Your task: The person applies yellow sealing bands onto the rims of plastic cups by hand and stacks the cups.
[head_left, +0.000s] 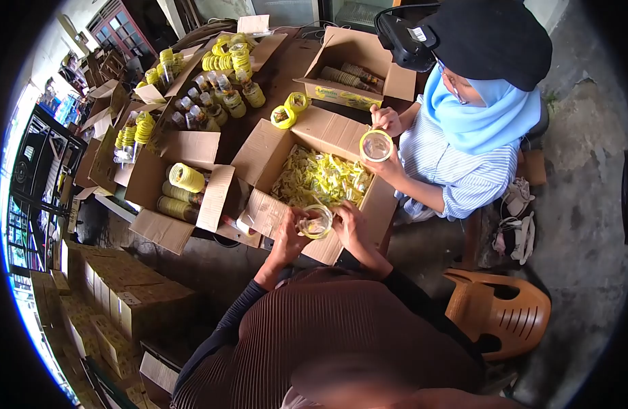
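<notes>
Between my hands is a clear round container (317, 222) with a yellow rim, tilted so that its round face points up toward me. My left hand (289, 235) is closed around its left side. On the right side, the fingers of my right hand (351, 226) are bent in against the rim; exactly what the fingertips pinch is too small to make out. Just beyond my hands an open cardboard box (268, 158) holds a heap of yellow and clear plastic scraps (321, 176). Two yellow-rimmed containers (284, 116) stand at this box's far edge.
At my right a co-worker (464, 136) holds a similar container (377, 146) in both hands. Open boxes with stacked containers stand left (171, 146) and far right (358, 51). Filled containers (215, 95) crowd the table's back. An orange chair (498, 310) and stacked cartons (116, 286) flank me.
</notes>
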`<state>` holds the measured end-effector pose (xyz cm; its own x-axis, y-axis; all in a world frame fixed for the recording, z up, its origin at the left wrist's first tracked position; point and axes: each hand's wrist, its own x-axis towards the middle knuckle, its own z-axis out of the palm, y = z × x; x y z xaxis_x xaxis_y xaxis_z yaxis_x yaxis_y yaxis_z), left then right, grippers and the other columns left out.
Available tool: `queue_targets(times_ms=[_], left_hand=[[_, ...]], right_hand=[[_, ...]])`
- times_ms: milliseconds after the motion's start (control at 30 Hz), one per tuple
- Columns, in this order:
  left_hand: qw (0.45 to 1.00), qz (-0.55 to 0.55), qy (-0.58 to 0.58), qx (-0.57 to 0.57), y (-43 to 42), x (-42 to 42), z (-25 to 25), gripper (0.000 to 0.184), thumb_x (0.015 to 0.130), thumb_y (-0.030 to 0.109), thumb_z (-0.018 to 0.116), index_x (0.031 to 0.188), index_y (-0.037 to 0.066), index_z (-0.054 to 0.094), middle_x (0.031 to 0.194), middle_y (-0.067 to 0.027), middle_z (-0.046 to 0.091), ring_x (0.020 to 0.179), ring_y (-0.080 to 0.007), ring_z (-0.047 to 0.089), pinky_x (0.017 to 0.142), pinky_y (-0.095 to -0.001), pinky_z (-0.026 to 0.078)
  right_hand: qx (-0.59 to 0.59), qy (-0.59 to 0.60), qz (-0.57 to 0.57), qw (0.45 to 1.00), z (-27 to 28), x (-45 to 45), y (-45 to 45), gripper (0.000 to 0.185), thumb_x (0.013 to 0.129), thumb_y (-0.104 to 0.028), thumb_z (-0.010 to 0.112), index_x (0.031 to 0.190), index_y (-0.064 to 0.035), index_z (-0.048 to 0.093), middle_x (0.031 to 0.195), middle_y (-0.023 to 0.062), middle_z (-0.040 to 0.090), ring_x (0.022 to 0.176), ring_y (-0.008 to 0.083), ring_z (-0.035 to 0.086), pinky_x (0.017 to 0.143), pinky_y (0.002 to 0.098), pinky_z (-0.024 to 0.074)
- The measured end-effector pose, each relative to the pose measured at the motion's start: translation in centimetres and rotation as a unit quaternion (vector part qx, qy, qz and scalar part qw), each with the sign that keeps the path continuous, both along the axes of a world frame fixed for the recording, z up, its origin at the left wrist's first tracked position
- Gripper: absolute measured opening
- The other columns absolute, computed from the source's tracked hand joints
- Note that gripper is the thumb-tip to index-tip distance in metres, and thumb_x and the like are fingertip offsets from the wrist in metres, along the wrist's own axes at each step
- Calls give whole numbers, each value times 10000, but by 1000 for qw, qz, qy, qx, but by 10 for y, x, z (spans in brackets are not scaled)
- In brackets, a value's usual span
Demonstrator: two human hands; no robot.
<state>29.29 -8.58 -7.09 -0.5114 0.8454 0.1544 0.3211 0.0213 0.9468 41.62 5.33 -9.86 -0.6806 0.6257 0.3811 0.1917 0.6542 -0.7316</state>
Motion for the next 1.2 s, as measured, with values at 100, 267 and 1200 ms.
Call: queue_targets(times_ms=[100,267,1200], left_hand=[[999,20,-28,29,-7,-13,-14,558,730,12,789,1149,5,421,1172,-160,559,1110,-232,573,919,-354,507],[999,28,-16,15,-23,-28,-3,633,709,-43,754,1224,15,389,1207,-160,549,1171,-257,546,974,-358,469],[932,-292,-210,46,-8,-115,-5,722,757,229,805,1326,23,411,1143,-99,609,1088,-194,576,947,-343,473]], right_hand=[[-35,-118,46,991,-36,-2,9,81,786,-84,647,861,-52,644,825,112,629,767,307,624,667,400,490],[-171,-195,138,956,-60,-7,-3,167,802,-130,673,900,-49,565,843,132,647,788,321,633,659,419,472],[-444,37,167,880,46,-41,-35,166,976,-177,557,891,-34,551,807,-32,508,794,53,474,756,228,414]])
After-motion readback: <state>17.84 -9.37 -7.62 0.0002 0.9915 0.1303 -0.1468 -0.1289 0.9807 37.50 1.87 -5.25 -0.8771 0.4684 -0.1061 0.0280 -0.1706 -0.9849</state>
